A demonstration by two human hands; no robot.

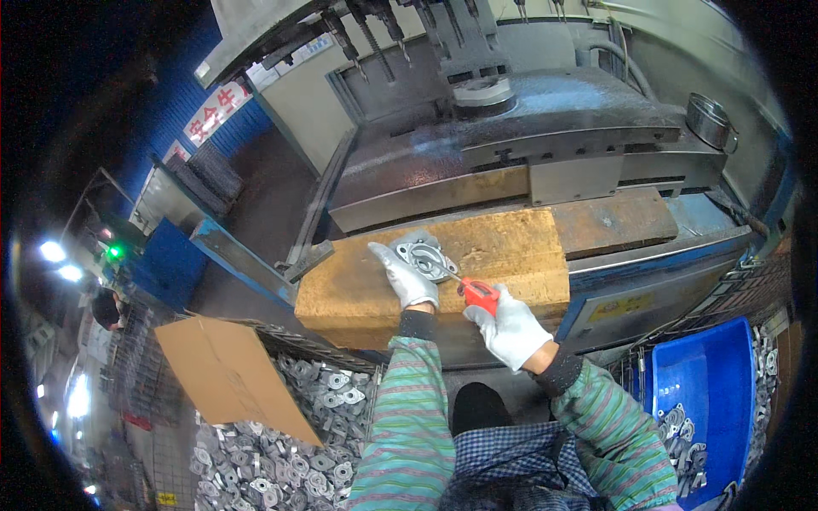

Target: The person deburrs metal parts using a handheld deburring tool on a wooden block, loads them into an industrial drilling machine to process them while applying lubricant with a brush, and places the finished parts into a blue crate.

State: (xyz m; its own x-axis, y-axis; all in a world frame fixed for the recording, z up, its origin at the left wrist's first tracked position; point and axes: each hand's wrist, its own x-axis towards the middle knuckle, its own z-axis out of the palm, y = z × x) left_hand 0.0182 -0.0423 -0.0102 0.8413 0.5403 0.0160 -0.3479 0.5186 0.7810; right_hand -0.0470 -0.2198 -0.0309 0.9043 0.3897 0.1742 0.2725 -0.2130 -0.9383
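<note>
A grey cast metal part with a round opening rests on top of a worn wooden block. Against its left side presses my left hand in a white glove, steadying it on the wood. My right hand, gloved too, is closed round the red handle of a hand tool. This tool has a thin metal shaft that reaches left to the part's opening; its exact tip is hard to make out.
Behind the block stands a drilling machine with a wet metal table and several spindles overhead. At lower left, a cardboard sheet lies over a bin of castings. A blue tub with similar parts stands at right.
</note>
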